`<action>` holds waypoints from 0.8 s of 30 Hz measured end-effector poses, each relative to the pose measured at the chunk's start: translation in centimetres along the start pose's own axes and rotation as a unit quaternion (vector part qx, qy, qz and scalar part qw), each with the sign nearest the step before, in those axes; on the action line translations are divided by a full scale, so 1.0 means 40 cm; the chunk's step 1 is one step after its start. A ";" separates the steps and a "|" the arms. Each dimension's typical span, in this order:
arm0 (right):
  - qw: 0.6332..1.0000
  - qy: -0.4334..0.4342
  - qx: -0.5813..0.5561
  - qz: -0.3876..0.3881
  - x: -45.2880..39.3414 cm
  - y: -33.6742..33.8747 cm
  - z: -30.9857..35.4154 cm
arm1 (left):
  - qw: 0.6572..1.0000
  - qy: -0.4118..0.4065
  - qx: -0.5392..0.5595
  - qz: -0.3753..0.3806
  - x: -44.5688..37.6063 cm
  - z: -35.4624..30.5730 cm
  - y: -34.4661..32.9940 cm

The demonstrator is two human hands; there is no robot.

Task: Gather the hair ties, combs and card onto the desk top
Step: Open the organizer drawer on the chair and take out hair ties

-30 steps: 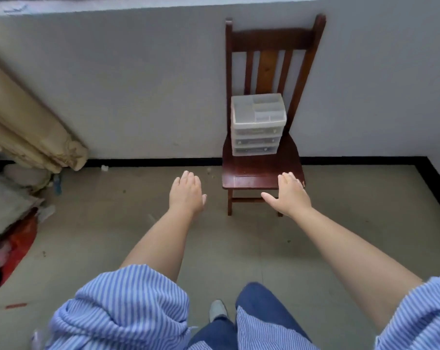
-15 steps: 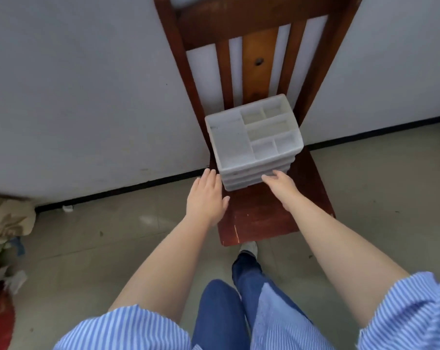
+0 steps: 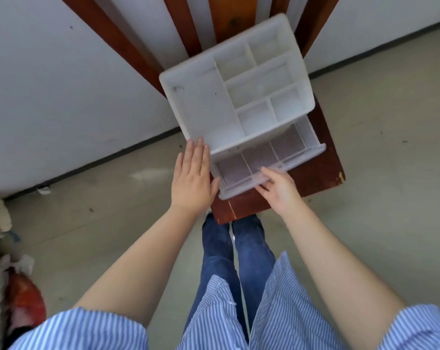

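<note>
White plastic organizer (image 3: 208, 107) on wooden chair seat (image 3: 314, 178), against white wall. Right hand (image 3: 279, 188) pinches translucent drawer front (image 3: 272, 173); left hand (image 3: 192, 180) flat, fingers spread, against organizer's side.

The organiser (image 3: 236, 97) on the chair is milky white plastic, matt and slightly scuffed, with a few dark specks in its large left compartment. Its pulled-out drawer (image 3: 269, 162) is clearer, translucent plastic, with the wood showing dimly through its bottom. The chair (image 3: 314, 178) is reddish-brown wood with a smooth, faintly glossy varnish, chipped pale at the near edge. The floor (image 3: 100, 236) looks like dull, stained concrete. The wall (image 3: 62, 84) is matt white paint. The sleeves (image 3: 82, 332) are striped woven cloth; the trousers (image 3: 218, 253) are denim.
</note>
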State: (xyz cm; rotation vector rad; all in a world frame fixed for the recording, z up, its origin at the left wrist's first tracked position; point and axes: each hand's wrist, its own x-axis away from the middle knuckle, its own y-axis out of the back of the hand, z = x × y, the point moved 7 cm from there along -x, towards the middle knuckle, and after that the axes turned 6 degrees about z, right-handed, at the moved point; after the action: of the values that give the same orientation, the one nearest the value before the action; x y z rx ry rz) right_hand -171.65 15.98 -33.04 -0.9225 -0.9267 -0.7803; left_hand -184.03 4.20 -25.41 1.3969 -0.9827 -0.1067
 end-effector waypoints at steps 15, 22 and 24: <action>0.510 0.255 0.814 -0.110 0.081 -0.096 0.196 | 0.994 -0.020 0.092 0.062 -0.106 -0.182 -0.060; 0.294 0.215 0.928 -0.079 -0.018 -0.110 0.241 | 0.995 0.027 0.079 0.054 -0.166 -0.161 -0.050; 0.353 0.246 0.902 -0.040 0.012 -0.112 0.231 | 0.988 -0.041 0.136 0.055 -0.124 -0.180 -0.028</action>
State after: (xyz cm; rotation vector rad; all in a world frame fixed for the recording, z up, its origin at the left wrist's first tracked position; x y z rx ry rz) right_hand -178.22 22.46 -28.47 1.3445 -0.6746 0.2693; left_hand -182.06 12.43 -27.91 1.5932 -1.1739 0.0558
